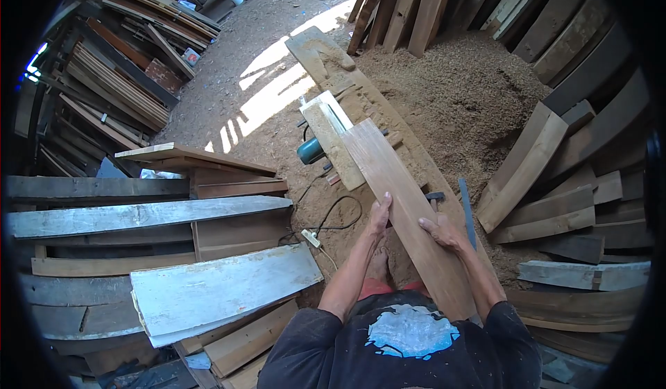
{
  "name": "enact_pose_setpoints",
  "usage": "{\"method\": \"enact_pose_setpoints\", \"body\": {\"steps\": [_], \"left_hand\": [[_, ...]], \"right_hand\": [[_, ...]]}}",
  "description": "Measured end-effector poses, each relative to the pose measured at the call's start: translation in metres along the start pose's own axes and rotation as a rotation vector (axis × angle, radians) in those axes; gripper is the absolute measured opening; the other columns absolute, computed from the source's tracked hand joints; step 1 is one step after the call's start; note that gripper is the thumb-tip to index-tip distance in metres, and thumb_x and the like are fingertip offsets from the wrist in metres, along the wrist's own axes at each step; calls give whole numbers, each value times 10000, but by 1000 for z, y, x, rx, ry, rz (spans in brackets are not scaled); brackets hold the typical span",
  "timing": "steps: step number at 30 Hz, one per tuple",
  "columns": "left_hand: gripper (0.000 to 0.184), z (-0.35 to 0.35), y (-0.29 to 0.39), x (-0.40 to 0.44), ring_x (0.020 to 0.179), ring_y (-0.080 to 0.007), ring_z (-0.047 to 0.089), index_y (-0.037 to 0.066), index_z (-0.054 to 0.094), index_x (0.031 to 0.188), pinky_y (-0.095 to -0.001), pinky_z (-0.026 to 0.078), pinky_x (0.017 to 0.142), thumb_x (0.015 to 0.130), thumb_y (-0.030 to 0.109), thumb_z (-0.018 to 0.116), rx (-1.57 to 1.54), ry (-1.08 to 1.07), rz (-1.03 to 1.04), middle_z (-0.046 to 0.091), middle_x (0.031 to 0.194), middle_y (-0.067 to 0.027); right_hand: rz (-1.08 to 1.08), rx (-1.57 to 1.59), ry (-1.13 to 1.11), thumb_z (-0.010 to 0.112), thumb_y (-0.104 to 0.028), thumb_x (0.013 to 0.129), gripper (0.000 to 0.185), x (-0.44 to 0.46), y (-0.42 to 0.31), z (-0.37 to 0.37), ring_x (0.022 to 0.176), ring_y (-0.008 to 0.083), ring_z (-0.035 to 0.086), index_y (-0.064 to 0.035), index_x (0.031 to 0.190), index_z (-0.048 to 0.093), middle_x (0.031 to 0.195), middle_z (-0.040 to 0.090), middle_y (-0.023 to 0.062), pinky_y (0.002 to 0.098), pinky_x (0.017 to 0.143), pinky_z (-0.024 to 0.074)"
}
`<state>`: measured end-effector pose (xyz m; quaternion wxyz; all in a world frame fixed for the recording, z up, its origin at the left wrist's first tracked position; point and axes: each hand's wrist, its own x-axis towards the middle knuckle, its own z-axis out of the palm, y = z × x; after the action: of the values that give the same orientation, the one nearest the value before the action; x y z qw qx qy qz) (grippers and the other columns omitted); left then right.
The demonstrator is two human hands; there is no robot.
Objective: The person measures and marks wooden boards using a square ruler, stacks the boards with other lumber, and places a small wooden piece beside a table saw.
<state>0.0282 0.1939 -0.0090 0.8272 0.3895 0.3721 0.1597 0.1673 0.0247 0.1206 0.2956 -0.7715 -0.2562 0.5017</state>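
Observation:
A long, smooth brown wooden board slants across the middle of the view, its near end close to my shirt. My left hand grips its left edge, thumb on top and the other fingers mostly hidden. On the right edge, my right hand holds the same board, thumb laid over the upper face. The board's far end lies over or against a flat-topped machine bed with a green motor housing at its left. What looks like a hammer head shows just right of the board.
A dusty plank bench runs under the machine. Sawdust and shavings are heaped at its right. A blue strip lies along the bench. A power strip with black cable sits left. White-painted boards and timber stacks flank me.

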Motion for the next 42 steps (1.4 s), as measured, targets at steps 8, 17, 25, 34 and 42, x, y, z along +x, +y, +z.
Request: {"method": "enact_pose_setpoints", "body": {"steps": [8,17,25,34,42], "left_hand": [[600,-2,7,6,1116,-244,640,-29,542,1338,-396,507,967,1021,480,528,-11,10,-32,656,1242,-147],[614,-6,3,10,1091,-234,646,-24,531,1341,-388,513,948,1007,491,554,1,22,-54,660,1227,-135],[635,20,-4,-15,1125,-255,647,20,458,1392,-430,542,963,969,462,624,-192,27,13,624,1289,-106],[651,109,176,-83,1236,-277,559,14,436,1437,-435,470,1044,1014,502,516,-270,-115,471,552,1373,-131],[582,90,264,-184,1263,-305,562,33,449,1452,-480,457,1073,1039,441,478,-331,-411,660,574,1384,-141]], "right_hand": [[2,-64,64,586,-543,930,750,11,7,3,1076,356,659,111,1297,565,1166,665,292,422,935,486],[-26,-57,26,577,-529,941,682,8,4,-1,1060,351,665,48,1306,591,1156,683,263,426,929,484],[55,-89,-23,651,-489,901,623,-59,41,-28,988,337,677,56,1202,647,1122,693,248,432,859,492],[15,474,105,687,-403,905,519,-66,69,-73,994,323,655,9,1189,550,1052,683,222,425,906,496],[237,-351,457,701,-422,878,672,24,233,-44,1183,380,623,-46,1401,510,1213,640,302,478,996,478]]}}
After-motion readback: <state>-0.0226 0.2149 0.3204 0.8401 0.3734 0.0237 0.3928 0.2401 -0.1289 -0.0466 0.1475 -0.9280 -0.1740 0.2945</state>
